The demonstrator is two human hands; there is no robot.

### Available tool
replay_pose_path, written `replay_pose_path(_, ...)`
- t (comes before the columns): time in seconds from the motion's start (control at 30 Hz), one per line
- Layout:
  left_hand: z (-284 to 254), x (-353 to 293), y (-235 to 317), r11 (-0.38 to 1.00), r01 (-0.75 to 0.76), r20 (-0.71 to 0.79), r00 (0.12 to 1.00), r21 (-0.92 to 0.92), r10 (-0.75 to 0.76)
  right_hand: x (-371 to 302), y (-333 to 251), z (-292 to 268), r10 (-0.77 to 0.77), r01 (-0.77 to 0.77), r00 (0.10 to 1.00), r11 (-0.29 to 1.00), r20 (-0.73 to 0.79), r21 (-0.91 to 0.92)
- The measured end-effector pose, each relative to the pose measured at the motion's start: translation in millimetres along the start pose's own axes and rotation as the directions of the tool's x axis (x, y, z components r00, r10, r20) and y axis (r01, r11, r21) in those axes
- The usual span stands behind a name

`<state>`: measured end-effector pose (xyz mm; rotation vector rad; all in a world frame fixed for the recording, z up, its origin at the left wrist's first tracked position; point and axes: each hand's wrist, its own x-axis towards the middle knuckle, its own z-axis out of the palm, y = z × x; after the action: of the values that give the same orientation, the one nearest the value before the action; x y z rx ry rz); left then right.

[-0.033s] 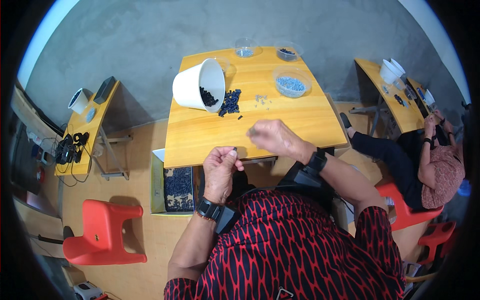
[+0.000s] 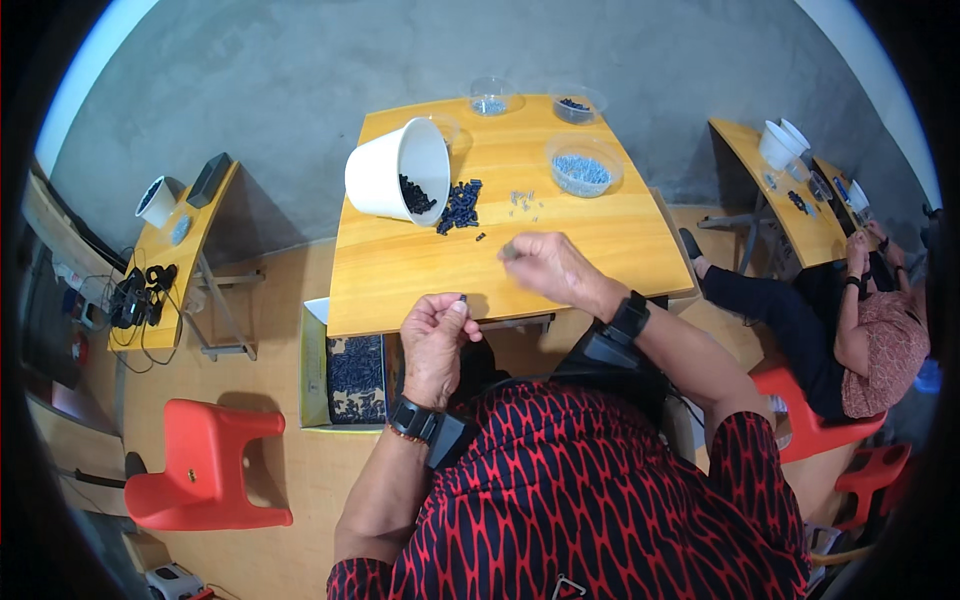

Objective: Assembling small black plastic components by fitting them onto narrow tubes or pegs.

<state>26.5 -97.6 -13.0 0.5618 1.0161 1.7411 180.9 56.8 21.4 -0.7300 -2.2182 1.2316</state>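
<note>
A small dark part (image 2: 462,298) is pinched upright between thumb and forefinger of the left hand (image 2: 437,335), at the table's (image 2: 420,270) near edge. Just beyond and rightward, the right hand (image 2: 545,262) is held with fingers closed on a blurred grey piece (image 2: 511,251); its shape cannot be made out. The loose dark pieces (image 2: 460,205) are seen farther off.

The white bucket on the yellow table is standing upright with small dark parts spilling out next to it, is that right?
Not quite. The white bucket is tipped on its side, its mouth toward the pile of small dark parts on the yellow table, as the head view shows. The rest holds: some dark parts lie inside its mouth and more spill out beside it.
</note>
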Motion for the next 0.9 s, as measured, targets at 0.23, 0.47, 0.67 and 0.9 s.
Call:
replay_pose_path(0.23,-20.2,15.6,11.1,0.994,-0.088,-0.159,0.984,-0.068,0.077,51.6,26.4,-3.4,-0.186,0.153,0.977,0.953,-0.108,-0.262)
replay_pose_path(0.47,-17.5,17.2,17.1,0.990,-0.083,-0.189,0.980,-0.110,0.061,66.5,25.1,-3.9,-0.238,0.244,0.968,0.812,0.081,-0.530)
replay_pose_path(0.67,-19.5,18.1,15.3,0.991,-0.087,-0.176,0.982,-0.106,0.067,53.8,7.2,-7.0,-0.030,0.028,1.000,0.971,-0.008,-0.237)
replay_pose_path(0.9,-9.1,14.1,12.4,0.992,-0.046,-0.031,0.999,-0.118,0.043,20.6,-35.8,8.6,0.062,-0.081,0.992,0.981,0.111,0.174)
